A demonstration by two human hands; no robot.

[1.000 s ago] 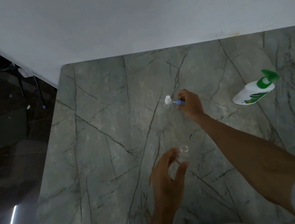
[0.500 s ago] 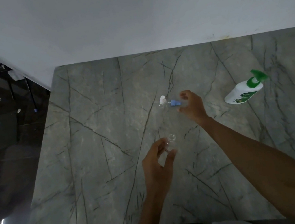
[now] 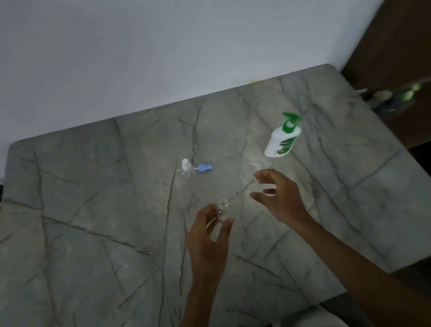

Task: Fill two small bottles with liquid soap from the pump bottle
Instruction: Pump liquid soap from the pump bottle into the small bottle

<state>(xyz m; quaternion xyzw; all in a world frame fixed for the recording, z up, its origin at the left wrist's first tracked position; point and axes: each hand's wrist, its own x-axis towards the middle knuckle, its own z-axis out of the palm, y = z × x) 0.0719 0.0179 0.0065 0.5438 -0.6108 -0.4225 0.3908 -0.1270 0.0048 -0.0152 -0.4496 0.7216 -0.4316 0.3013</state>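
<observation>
A small clear uncapped bottle (image 3: pixel 224 209) stands upright on the grey marble table (image 3: pixel 86 237), and my left hand (image 3: pixel 210 236) holds it between thumb and fingers. My right hand (image 3: pixel 278 196) hovers just right of it, fingers spread and holding nothing. Farther back stands a second small clear bottle with a white cap (image 3: pixel 186 166). A blue cap with a thin tube (image 3: pixel 204 168) lies beside it on the table. The white pump bottle with a green pump head (image 3: pixel 283 138) stands at the back right.
A white wall rises behind the table. A dark brown panel (image 3: pixel 399 40) stands at the right, with some blurred greenish objects (image 3: pixel 399 97) past the table's right edge. The table's front edge is near my body.
My right hand let go of the blue cap beside the white-capped bottle and drew back toward the open bottle. The view swung to the right. My left hand kept its hold.
</observation>
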